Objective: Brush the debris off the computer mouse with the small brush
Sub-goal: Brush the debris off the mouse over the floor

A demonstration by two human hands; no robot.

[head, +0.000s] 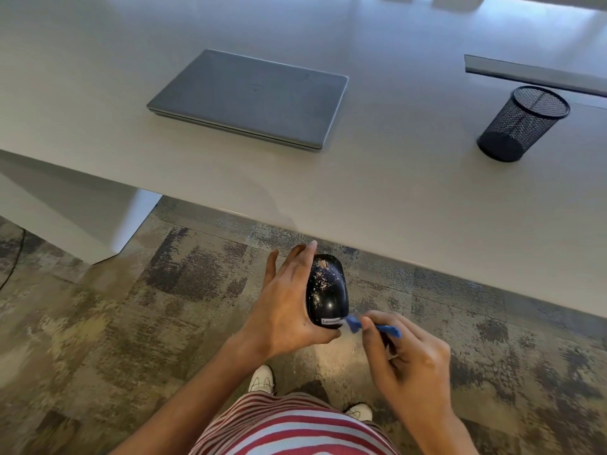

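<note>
While the person stands at the near edge of the white desk, the left hand grips a black Lenovo computer mouse out over the patterned carpet, clear of the desktop, fingers wrapped along its left side and thumb tucked under its near end. Pale flecks of debris are scattered over the mouse's back, thickest toward its far end. At about four o'clock from the mouse, the right hand pinches a small blue brush between thumb and fingertips, its blurred head right at the mouse's near right corner, beside the white brand label; whether it touches I cannot tell. On the desk, a closed grey laptop lies at about eleven o'clock from the mouse, and a black mesh pen cup stands at about two o'clock, well apart from it. White shoes and a red-striped shirt show below the hands
</note>
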